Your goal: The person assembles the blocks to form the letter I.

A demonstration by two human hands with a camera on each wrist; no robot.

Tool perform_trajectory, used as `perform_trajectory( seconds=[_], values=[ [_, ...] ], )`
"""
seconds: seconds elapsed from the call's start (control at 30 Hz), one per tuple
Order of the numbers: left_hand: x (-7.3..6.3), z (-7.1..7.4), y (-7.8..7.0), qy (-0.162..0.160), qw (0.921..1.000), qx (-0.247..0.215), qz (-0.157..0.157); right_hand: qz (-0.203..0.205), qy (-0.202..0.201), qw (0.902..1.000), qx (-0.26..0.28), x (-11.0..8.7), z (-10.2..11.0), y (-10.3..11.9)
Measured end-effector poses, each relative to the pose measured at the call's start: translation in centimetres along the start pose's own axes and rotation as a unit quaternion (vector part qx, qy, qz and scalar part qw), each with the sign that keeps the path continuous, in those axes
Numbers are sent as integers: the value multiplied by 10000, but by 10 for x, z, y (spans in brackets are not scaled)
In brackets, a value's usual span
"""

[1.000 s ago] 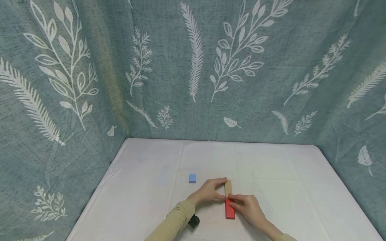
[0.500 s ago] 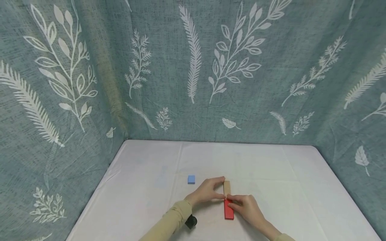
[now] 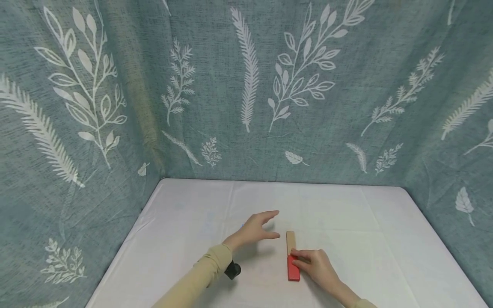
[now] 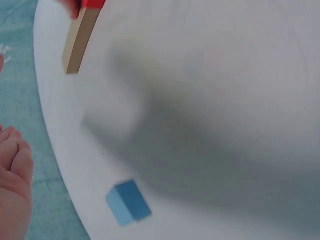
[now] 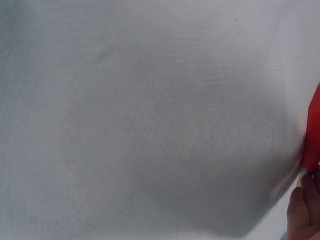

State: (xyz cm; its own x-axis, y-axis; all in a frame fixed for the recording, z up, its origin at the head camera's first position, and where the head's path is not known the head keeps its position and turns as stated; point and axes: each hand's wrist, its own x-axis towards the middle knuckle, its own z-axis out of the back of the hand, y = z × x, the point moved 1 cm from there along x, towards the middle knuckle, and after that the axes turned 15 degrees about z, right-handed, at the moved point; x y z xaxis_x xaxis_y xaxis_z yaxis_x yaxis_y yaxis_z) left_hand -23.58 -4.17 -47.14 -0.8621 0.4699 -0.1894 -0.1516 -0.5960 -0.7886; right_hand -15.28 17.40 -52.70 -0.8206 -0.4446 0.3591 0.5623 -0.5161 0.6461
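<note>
My left hand (image 3: 252, 229) hovers over the table, thumb and fingers spread apart with nothing between them. Beneath it a small blue block (image 4: 129, 202) lies on the cloth; in the head view the hand hides nearly all of it. To the right, a plain wooden block (image 3: 290, 242) and a red block (image 3: 293, 270) lie end to end in a line pointing away from me. My right hand (image 3: 319, 264) pinches the red block near its far end, where it meets the wooden one. At the right wrist view's edge, the red block (image 5: 312, 135) shows beside the fingertips.
A white cloth (image 3: 346, 222) covers the table. Green-blue curtains (image 3: 215, 85) with white leaf prints hang behind and along both sides. A black camera (image 3: 233, 270) sits on the left wrist, under the sleeve.
My left hand has let go of the wooden block and moved left and away from me, over the blue block. The right hand stays at the red block.
</note>
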Motion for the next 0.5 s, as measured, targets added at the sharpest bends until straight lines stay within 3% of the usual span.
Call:
perform_trajectory(
  seconds=[0.3,0.5],
  values=[
    [-7,31,8,-328,9994,-109,47,-71,-14,10000,-40,0,0,1],
    [-14,46,12,-462,9984,-213,238,-60,-46,10000,-65,-1,0,1]
  ],
)
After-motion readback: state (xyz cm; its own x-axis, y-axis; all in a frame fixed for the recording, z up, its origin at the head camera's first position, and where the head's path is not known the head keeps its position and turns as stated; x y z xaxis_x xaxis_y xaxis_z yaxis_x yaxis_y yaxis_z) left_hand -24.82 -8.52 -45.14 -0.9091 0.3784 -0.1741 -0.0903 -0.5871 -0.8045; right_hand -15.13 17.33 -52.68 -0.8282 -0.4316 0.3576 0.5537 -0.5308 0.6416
